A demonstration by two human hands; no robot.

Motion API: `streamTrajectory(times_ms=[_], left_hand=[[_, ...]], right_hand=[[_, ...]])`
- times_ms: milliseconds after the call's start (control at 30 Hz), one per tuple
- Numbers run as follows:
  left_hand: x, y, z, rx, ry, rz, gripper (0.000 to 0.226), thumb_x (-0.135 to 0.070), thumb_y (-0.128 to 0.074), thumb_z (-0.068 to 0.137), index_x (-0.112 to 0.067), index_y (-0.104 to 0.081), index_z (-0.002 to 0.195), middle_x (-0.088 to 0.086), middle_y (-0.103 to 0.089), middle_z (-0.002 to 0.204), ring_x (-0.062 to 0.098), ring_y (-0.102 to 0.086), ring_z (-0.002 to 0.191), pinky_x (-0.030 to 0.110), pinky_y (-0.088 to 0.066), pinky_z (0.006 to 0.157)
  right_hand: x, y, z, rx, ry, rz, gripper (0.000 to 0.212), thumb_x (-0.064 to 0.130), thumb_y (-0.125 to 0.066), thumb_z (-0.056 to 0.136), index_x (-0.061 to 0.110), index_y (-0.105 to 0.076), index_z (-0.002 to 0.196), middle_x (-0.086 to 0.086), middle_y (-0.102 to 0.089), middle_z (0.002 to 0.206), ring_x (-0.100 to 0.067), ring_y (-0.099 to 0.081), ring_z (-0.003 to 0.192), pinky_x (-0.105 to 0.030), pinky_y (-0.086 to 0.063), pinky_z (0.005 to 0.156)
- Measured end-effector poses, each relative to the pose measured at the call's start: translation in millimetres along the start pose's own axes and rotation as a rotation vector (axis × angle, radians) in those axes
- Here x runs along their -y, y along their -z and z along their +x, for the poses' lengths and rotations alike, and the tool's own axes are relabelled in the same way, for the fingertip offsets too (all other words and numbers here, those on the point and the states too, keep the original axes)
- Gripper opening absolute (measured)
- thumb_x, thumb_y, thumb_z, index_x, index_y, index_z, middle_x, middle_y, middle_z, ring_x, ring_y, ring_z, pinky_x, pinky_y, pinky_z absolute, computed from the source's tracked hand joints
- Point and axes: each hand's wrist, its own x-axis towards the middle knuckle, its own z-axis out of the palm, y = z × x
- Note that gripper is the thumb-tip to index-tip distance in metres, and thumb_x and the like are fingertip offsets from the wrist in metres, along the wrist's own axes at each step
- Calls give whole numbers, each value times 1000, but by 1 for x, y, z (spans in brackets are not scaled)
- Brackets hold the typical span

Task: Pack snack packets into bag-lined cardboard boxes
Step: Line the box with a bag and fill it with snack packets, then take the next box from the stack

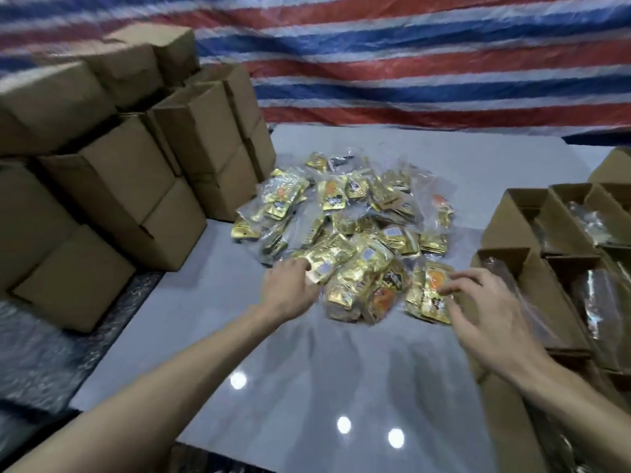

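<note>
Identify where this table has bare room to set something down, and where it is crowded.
Bare: the near table in front of the packet pile, and the far strip between pile and striped tarp. Crowded: the pile, closed boxes left, open boxes right.

A broad stretch of bare bench [307, 387] is left open nearest the person. Its middle is taken up by a heap of snack packets [345, 230], whose near edge is occupied by the left hand [290, 291] and the right hand [485, 312]. The left side is walled off by stacked closed cardboard boxes [102, 186], just beside the heap. The right edge is lined by open bag-lined boxes [505, 262], reachable from above. A bare strip is left behind the heap, bounded by a striped tarpaulin [409, 63].
</note>
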Motion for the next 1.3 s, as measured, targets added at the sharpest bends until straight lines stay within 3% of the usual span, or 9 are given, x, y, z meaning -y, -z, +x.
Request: streamTrajectory(times_ms=[133,400,600,667,767,900,967,1067,1300], left_hand=[[94,30,-6,-90,135,145,45,-34,-54,95,-20,-50,138,7,-52,136,29,-43,130,41,-31,105],[226,91,-43,-355,371,434,47,-25,-64,84,-9,-55,127,14,-54,133,34,-45,127,45,-31,104],[279,118,-56,-333,561,408,50,-26,-65,85,-7,-52,129,21,-53,131,38,-49,123,47,-37,100],[287,122,-58,-382,557,404,50,-24,-65,85,-6,-53,129,21,-54,131,39,-48,123,49,-36,101],[291,144,-56,-550,376,492,52,-16,-67,81,-6,-54,130,21,-52,136,38,-45,126,51,-32,104],[305,205,-46,-823,286,596,63,-16,-73,76,-6,-44,132,21,-42,137,38,-37,127,52,-25,105],[315,231,-44,-785,430,588,68,-25,-75,78,-6,-42,134,22,-42,140,39,-36,132,54,-21,110],[328,247,-45,-550,701,569,66,-40,-74,85,0,-49,131,26,-54,134,43,-41,132,58,-19,114],[324,246,-48,-568,734,439,16,-9,-63,84,4,-68,93,28,-62,100,47,-56,110,63,-24,110]], right_hand=[[32,-21,-3,87,61,106,18,-1,-69,84,17,-72,86,4,-60,105,-21,-58,104,-41,-46,91],[63,-63,3,240,71,165,25,2,-69,85,27,-70,84,9,-60,105,-18,-59,100,-39,-48,84],[86,-85,11,287,109,204,27,6,-68,88,32,-67,85,15,-59,104,-7,-60,93,-27,-43,76],[93,-90,15,300,127,212,26,7,-67,88,33,-67,85,18,-57,104,-1,-58,93,-17,-41,75],[104,-95,23,307,140,241,28,9,-65,89,36,-63,85,17,-57,105,7,-56,94,-7,-40,74],[116,-99,38,296,136,263,26,6,-64,88,32,-67,86,14,-60,107,-6,-57,97,-26,-40,79],[120,-99,45,295,135,258,25,7,-65,89,31,-68,86,10,-61,108,-13,-59,100,-33,-40,82],[126,-100,48,281,141,273,28,8,-66,89,36,-67,83,9,-61,110,-16,-59,99,-34,-39,81],[125,-96,49,300,157,280,24,7,-65,90,30,-70,84,7,-62,111,-14,-58,101,-33,-39,82]])
